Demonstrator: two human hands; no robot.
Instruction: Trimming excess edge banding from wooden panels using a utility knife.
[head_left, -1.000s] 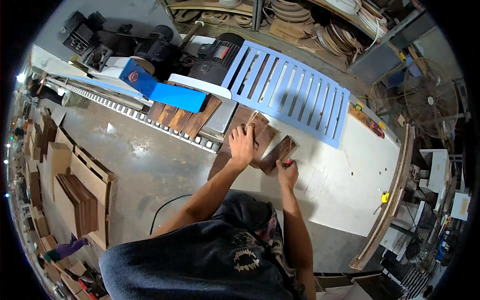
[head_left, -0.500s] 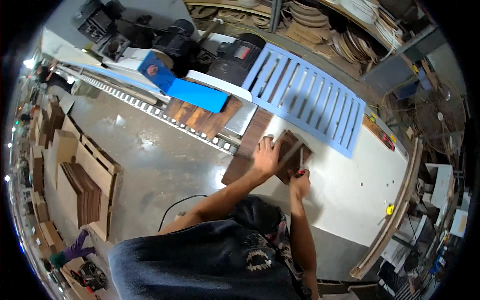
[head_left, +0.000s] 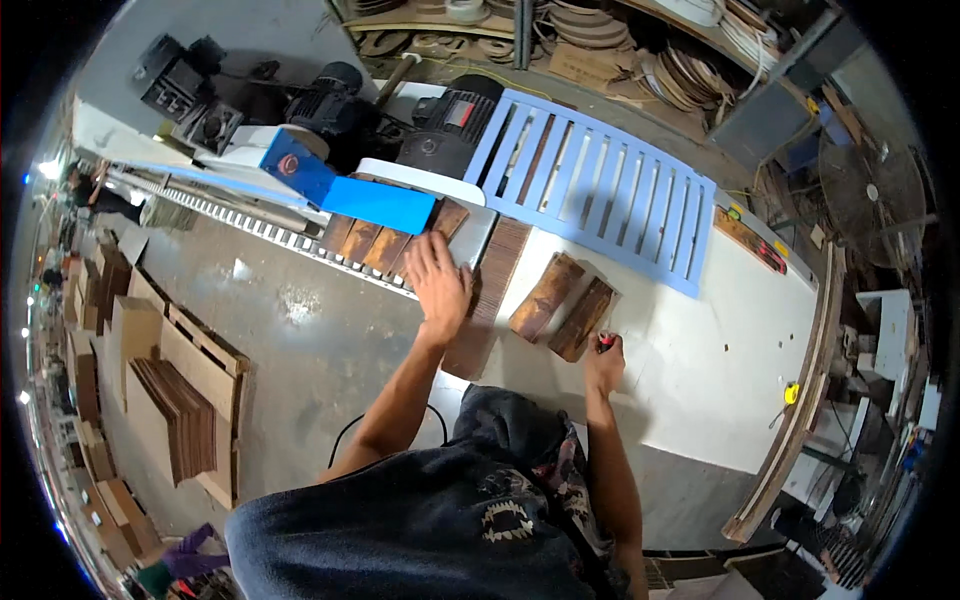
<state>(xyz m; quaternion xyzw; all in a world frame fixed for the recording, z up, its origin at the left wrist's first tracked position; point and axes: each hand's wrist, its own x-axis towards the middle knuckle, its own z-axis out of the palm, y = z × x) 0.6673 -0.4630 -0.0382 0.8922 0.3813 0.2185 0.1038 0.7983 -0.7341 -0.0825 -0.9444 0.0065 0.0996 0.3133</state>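
Observation:
My left hand point(head_left: 438, 284) is open, its fingers spread at the near edge of several dark-grained wooden pieces point(head_left: 388, 242) lying side by side under a blue guard point(head_left: 380, 203). Whether the fingertips touch the wood I cannot tell. My right hand point(head_left: 604, 368) is closed round a slim red-handled tool point(head_left: 606, 342); its tip is too blurred to name the kind. Just beyond that hand, on the white tabletop point(head_left: 700, 385), lie two brown pieces, a left wooden piece point(head_left: 546, 294) and a right wooden piece point(head_left: 583, 320), with a narrow gap between them.
A brown ribbed strip point(head_left: 497, 275) runs along the table's left side. Behind it lies a pale blue slatted panel point(head_left: 600, 190). Black motors point(head_left: 450, 130) stand on the machine. A yellow tape measure point(head_left: 791, 394) sits by the right edge, and a stack of brown sheets point(head_left: 175, 420) stands on the left floor.
My left hand has left the wooden piece on the table and moved left to the machine. My right hand has drawn the tool slightly back. Two pieces now lie apart on the tabletop.

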